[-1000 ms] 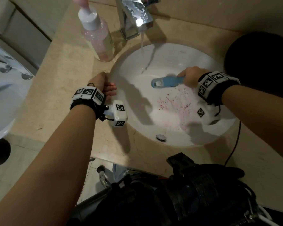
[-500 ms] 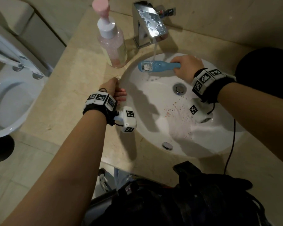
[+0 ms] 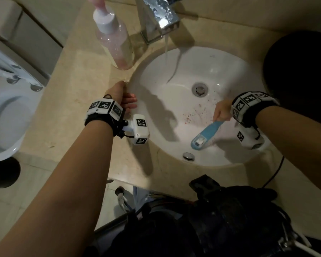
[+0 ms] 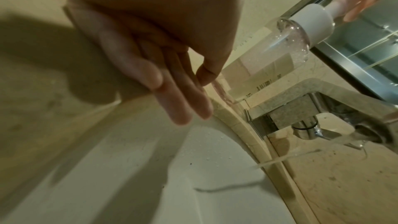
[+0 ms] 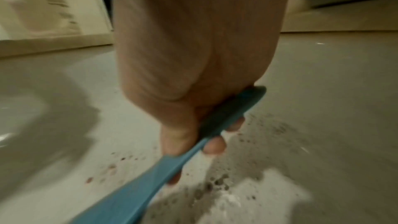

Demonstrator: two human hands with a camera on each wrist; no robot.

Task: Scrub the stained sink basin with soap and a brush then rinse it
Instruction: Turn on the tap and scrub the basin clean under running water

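The right hand grips the handle of a blue plastic scrub brush, its fingers curled round the narrow stem with the thumb lying along the top. The brush slants down into the white round ceramic sink basin, its head lying on the near slope of the bowl, between the chrome overflow cap on the front wall and the chrome drain in the middle. Reddish-brown speckled stains are scattered across the bowl between the drain and the brush; in the right wrist view they lie on both sides of the handle, beside a patch of pale foam.

The left hand rests on the beige stone tabletop at the basin's left rim, holding nothing. Its fingers are straight and close together, their tips reaching over the edge above the white bowl.

A thin stream of water runs from the square chrome faucet down onto the back wall of the basin. A clear soap bottle with pink liquid and a white pump collar stands on the tabletop just left of the faucet. A white toilet sits off to the left.
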